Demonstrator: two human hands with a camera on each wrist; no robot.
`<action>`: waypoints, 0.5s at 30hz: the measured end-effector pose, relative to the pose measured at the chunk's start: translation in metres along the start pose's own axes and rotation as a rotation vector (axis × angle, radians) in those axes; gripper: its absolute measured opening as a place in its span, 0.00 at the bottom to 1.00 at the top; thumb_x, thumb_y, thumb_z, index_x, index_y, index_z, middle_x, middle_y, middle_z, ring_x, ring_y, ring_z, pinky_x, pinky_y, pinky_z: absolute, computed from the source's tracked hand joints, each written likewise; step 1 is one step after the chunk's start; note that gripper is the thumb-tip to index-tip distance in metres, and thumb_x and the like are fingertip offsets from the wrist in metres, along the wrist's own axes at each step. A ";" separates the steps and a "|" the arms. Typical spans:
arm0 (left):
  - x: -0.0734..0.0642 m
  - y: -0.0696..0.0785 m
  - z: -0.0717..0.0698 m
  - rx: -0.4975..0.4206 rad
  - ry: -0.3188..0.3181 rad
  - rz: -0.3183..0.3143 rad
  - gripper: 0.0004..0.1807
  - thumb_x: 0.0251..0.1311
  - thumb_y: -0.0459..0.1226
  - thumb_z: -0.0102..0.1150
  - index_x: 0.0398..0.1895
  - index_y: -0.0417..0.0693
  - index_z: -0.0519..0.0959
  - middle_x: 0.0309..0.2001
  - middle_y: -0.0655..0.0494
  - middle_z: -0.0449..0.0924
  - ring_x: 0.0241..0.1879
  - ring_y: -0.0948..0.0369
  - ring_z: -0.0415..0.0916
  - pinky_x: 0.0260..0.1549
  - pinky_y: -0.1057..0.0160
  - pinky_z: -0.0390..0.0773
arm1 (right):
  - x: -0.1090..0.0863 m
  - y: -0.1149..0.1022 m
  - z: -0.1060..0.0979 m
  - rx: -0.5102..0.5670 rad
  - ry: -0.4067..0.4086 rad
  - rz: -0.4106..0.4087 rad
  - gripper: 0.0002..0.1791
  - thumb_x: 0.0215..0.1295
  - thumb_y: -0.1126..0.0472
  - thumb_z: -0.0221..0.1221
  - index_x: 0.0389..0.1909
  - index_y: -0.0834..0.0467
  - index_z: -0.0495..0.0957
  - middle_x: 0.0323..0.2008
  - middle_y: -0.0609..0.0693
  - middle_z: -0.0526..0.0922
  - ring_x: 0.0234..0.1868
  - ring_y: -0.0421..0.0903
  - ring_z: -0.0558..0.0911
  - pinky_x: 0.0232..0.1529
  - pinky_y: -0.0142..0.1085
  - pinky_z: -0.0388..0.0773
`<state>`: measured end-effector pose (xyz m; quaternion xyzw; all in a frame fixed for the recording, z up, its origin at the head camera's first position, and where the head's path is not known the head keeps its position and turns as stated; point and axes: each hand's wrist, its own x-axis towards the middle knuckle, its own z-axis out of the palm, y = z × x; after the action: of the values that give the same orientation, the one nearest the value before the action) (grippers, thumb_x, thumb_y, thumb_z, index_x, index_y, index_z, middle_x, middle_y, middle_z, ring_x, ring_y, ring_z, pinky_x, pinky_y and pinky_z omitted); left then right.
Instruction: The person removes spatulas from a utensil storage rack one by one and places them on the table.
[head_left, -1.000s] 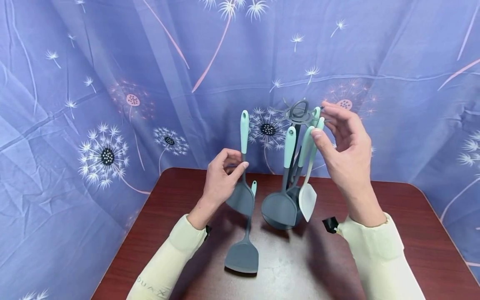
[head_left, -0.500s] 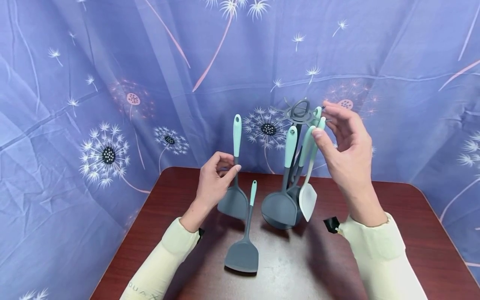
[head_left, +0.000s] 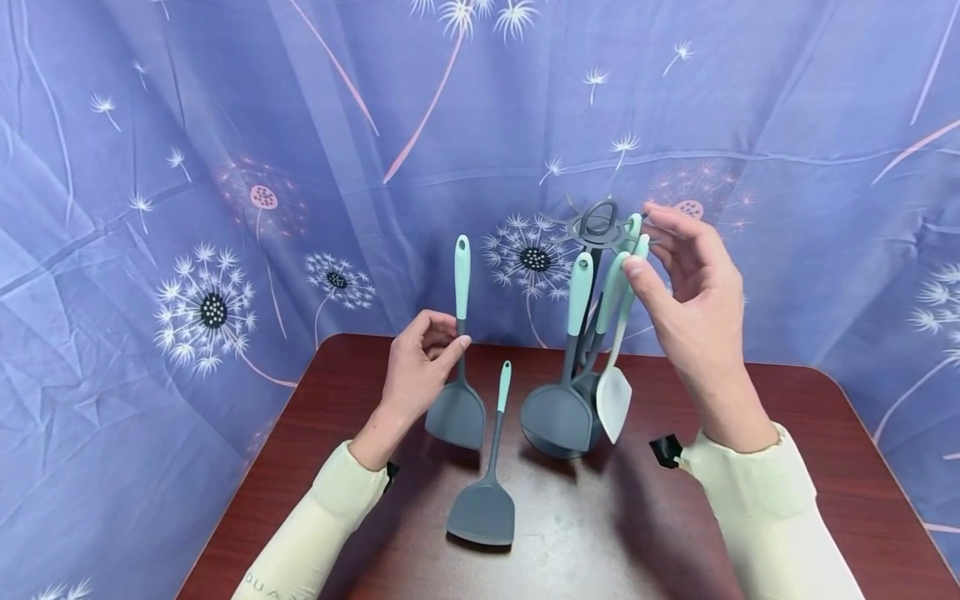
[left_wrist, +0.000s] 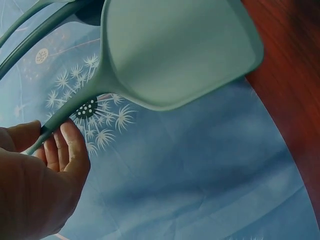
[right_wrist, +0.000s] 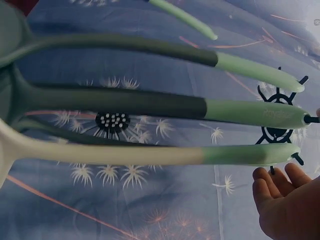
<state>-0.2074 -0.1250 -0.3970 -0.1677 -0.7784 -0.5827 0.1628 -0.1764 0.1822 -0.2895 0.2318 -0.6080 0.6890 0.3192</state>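
My left hand (head_left: 420,367) pinches the grey shaft of a turner (head_left: 456,414) with a mint-green handle. The turner stands upright, and its broad blade shows large in the left wrist view. A second, similar turner (head_left: 483,510) lies on the table to the right of it. From a dark utensil rack (head_left: 597,225) hang several mint-handled utensils, among them a grey broad-headed utensil (head_left: 557,415) and a white spatula (head_left: 615,398). At the rack's right side my right hand (head_left: 701,308) has its thumb and fingers around the hook ends and handle tops. The exact contact is partly hidden.
The reddish-brown table (head_left: 780,492) has its back edge close to a blue dandelion-print cloth (head_left: 420,108). Rack and hanging utensils stand near the back middle of the table. Black wrist straps (head_left: 664,451) show at both sleeves.
My left hand has moved left and slightly down with the turner, away from the rack and the lying turner. My right hand has stayed at the rack.
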 end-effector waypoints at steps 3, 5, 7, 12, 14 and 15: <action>-0.001 -0.002 -0.001 -0.004 0.000 -0.012 0.12 0.66 0.30 0.71 0.50 0.40 0.80 0.42 0.49 0.85 0.42 0.57 0.87 0.39 0.67 0.86 | 0.000 -0.001 0.001 0.024 0.009 0.036 0.27 0.64 0.77 0.66 0.65 0.68 0.77 0.67 0.61 0.78 0.64 0.56 0.78 0.72 0.39 0.70; -0.002 -0.003 -0.002 -0.004 -0.001 -0.021 0.12 0.67 0.30 0.71 0.50 0.42 0.81 0.42 0.49 0.85 0.42 0.57 0.87 0.39 0.67 0.85 | 0.000 -0.002 0.001 0.037 0.014 0.050 0.27 0.64 0.77 0.66 0.65 0.67 0.77 0.68 0.61 0.78 0.64 0.56 0.78 0.72 0.39 0.70; -0.002 -0.004 -0.003 -0.002 -0.007 -0.028 0.12 0.67 0.31 0.71 0.50 0.42 0.80 0.42 0.49 0.85 0.42 0.57 0.86 0.39 0.67 0.85 | 0.000 -0.001 0.001 0.039 0.014 0.045 0.28 0.64 0.77 0.66 0.66 0.67 0.77 0.68 0.62 0.77 0.64 0.56 0.78 0.72 0.39 0.70; -0.004 -0.007 -0.005 0.017 -0.018 -0.062 0.13 0.67 0.32 0.71 0.51 0.42 0.80 0.43 0.50 0.85 0.42 0.57 0.86 0.40 0.66 0.86 | 0.000 0.002 0.001 0.031 0.006 0.016 0.28 0.64 0.76 0.66 0.67 0.67 0.76 0.68 0.65 0.76 0.64 0.57 0.79 0.72 0.39 0.70; -0.004 -0.009 -0.007 0.027 -0.021 -0.082 0.12 0.68 0.33 0.71 0.51 0.43 0.81 0.43 0.50 0.84 0.42 0.57 0.87 0.40 0.66 0.86 | 0.000 0.004 0.001 0.033 0.007 0.008 0.29 0.64 0.75 0.66 0.67 0.67 0.76 0.69 0.67 0.75 0.64 0.57 0.79 0.72 0.39 0.70; -0.004 -0.010 -0.007 0.033 -0.022 -0.091 0.12 0.68 0.33 0.71 0.51 0.44 0.81 0.43 0.50 0.84 0.42 0.58 0.87 0.41 0.66 0.86 | 0.000 0.004 0.000 0.034 0.010 0.005 0.29 0.64 0.75 0.67 0.67 0.67 0.76 0.69 0.68 0.75 0.64 0.57 0.79 0.72 0.39 0.70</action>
<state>-0.2074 -0.1349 -0.4054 -0.1361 -0.7963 -0.5748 0.1302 -0.1797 0.1816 -0.2919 0.2321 -0.5953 0.7011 0.3166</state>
